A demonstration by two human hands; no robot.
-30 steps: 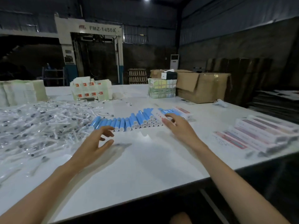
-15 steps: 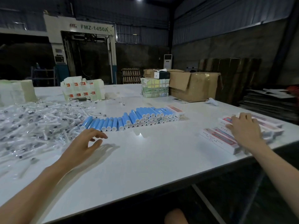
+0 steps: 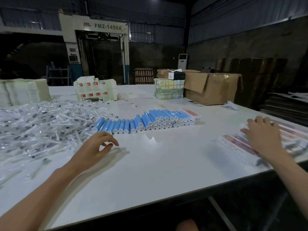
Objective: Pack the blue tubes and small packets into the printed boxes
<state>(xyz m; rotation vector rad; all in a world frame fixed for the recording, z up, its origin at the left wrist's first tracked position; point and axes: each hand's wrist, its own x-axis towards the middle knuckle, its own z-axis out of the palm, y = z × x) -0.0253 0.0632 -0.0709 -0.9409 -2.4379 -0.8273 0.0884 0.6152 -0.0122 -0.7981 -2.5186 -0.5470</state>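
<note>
Head view: the white table [image 3: 166,164] carries a heap of small packets [image 3: 41,127] at the left, a row of blue tubes [image 3: 146,120] in the middle and printed boxes [image 3: 236,147] at the right edge. The right hand [image 3: 263,139] lies over the boxes; whether it grips one, I cannot tell. The left hand [image 3: 95,150] hovers loosely curled, holding nothing. The step is probably fetching a box; next, one must be lifted out and opened.
</note>
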